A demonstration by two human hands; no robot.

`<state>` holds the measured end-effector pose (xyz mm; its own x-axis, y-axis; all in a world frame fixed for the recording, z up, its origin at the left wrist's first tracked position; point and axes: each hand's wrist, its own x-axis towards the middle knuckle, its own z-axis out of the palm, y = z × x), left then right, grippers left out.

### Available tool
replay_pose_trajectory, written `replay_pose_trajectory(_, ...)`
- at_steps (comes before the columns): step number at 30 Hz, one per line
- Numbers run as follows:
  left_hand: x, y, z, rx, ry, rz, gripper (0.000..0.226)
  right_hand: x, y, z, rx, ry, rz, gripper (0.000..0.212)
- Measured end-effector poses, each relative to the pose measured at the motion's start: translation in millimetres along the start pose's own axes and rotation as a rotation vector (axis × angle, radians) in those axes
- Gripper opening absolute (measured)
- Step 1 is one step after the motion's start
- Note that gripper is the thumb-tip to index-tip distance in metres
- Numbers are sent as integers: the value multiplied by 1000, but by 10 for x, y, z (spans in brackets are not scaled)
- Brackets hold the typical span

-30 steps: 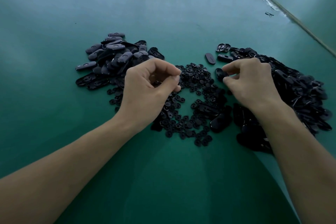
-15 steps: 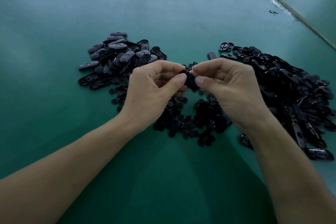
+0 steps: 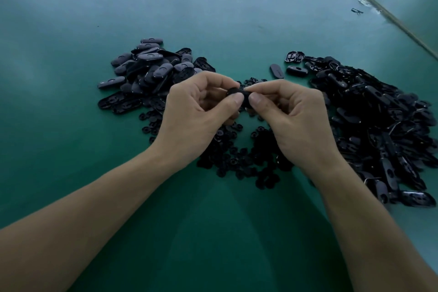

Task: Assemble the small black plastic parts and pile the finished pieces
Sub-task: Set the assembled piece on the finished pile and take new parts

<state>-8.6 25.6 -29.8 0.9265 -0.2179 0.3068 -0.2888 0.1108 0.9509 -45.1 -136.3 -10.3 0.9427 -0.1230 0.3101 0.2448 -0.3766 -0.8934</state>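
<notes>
Small dark oval part (image 3: pixel 239 95) pinched between both hands (image 3: pixel 244 111)

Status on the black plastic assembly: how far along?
Done, apparently: the left pile of oval pieces, if that is the finished stack. In hand: left hand and right hand pinch one black oval piece between them. Left: the larger right heap of oval shells and the middle heap of small round parts. Probably under halfway.

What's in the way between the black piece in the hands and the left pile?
Nothing visible. The left hand and right hand pinch the small black oval plastic part above the green table; the left heap of black oval pieces lies beyond the left hand.
</notes>
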Motion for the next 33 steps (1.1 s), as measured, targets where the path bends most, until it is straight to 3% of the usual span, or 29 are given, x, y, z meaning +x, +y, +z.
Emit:
replay_pose_trajectory(7, 16, -12, -1, 4, 8, 0, 25, -8, -27, 7, -31, 19, 6, 17)
replay_pose_trajectory(11, 19, -4, 6, -32, 61, 10, 20, -24, 28, -24, -415, 50, 32, 14)
replay_pose_trajectory(15, 21, 6, 29, -53, 76, -8, 28, -44, 43, 9, -769, -16, 48, 26)
replay_pose_trajectory(20, 19, 17, 33, -46, 52, -13, 36, -14, -7, 69, -763, -8, 81, 20)
replay_pose_trajectory(26, 14, -10, 8, 11, 63, -6, 19, -28, 16, 91, -719, 2, 46, 10)
replay_pose_trajectory(33, 14, -19, 7, 50, 58, 9, 24, -63, -31, 43, -444, 170, -68, 10)
